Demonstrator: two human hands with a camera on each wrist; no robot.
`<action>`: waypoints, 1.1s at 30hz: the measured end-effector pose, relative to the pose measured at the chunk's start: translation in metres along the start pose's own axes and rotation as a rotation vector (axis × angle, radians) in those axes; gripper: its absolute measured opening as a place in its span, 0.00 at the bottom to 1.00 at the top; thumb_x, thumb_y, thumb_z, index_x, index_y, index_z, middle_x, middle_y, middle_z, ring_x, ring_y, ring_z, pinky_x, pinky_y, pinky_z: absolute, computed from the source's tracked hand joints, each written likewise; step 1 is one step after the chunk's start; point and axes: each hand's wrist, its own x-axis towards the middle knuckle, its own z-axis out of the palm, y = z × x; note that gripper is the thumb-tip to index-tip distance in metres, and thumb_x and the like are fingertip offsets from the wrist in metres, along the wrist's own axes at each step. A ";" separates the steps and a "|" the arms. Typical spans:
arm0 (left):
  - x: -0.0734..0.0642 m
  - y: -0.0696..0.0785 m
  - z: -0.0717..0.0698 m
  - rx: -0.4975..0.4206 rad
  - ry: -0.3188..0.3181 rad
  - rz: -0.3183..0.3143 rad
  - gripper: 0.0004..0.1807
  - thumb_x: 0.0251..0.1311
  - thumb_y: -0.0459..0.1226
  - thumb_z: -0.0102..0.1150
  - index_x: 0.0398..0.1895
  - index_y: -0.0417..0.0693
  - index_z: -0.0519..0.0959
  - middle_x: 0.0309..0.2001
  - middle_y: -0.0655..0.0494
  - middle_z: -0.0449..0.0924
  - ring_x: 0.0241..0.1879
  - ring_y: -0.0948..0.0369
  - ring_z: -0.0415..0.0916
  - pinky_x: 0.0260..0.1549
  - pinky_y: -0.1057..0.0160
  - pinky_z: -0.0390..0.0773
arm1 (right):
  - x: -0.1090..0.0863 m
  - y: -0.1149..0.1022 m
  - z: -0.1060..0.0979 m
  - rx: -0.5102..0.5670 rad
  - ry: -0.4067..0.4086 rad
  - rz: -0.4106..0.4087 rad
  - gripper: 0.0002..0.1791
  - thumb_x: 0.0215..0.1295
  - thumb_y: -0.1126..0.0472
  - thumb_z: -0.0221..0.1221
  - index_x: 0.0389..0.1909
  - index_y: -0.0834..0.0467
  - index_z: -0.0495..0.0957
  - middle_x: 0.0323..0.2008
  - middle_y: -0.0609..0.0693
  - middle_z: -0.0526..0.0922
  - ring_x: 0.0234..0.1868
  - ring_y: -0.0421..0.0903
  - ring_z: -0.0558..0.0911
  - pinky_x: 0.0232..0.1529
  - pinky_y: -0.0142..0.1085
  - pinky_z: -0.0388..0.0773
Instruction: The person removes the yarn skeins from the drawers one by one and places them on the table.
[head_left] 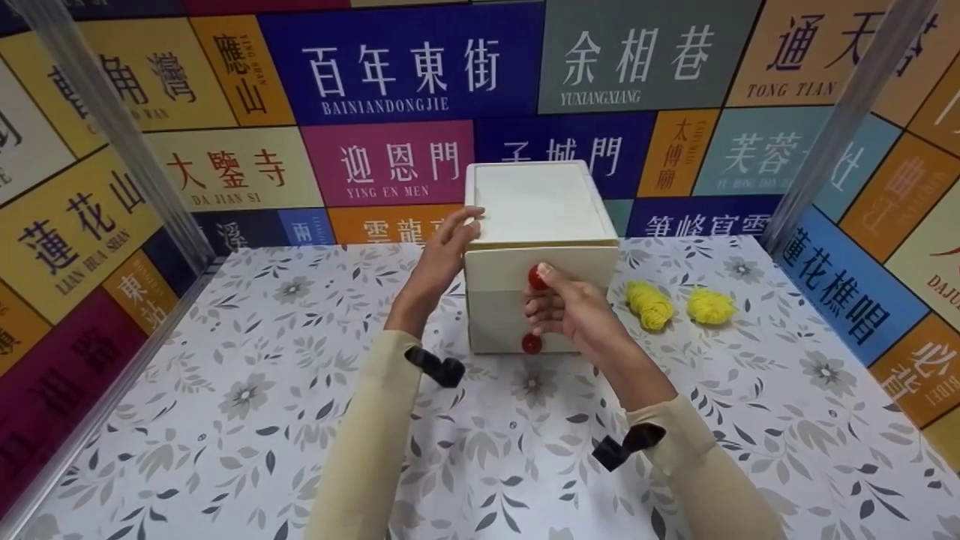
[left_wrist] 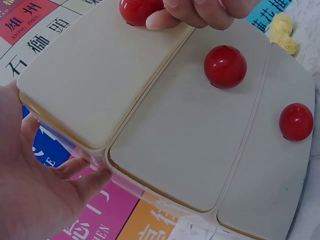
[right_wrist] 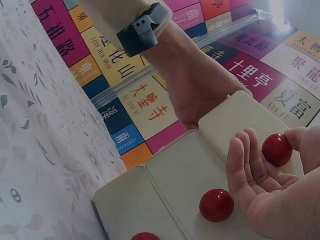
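A small white drawer cabinet (head_left: 529, 199) stands upright on the table, its pale drawer fronts carrying round red knobs. My right hand (head_left: 581, 307) pinches the top knob (right_wrist: 276, 149) with its thumb, the other fingers bent loosely below. The top drawer front (left_wrist: 95, 75) stands slightly proud of the cabinet. Against the cabinet's left side rests my left hand (head_left: 439, 259), its fingers spread along the wall and upper edge. In the left wrist view, the middle knob (left_wrist: 225, 66) and bottom knob (left_wrist: 296, 122) are free of either hand.
Two yellow bundles that look like yarn, one (head_left: 649, 305) nearer the cabinet and another (head_left: 711, 306) farther right, lie on the table. A leaf-patterned cloth (head_left: 247, 394) covers the tabletop. Colourful sign panels (head_left: 405, 64) enclose the back and sides.
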 end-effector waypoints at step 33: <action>0.000 0.001 0.000 0.019 -0.004 0.015 0.21 0.75 0.47 0.46 0.68 0.60 0.71 0.72 0.50 0.67 0.68 0.51 0.67 0.71 0.44 0.65 | 0.004 -0.002 0.000 -0.047 0.019 0.008 0.32 0.75 0.39 0.48 0.51 0.67 0.78 0.27 0.48 0.84 0.26 0.42 0.81 0.33 0.32 0.83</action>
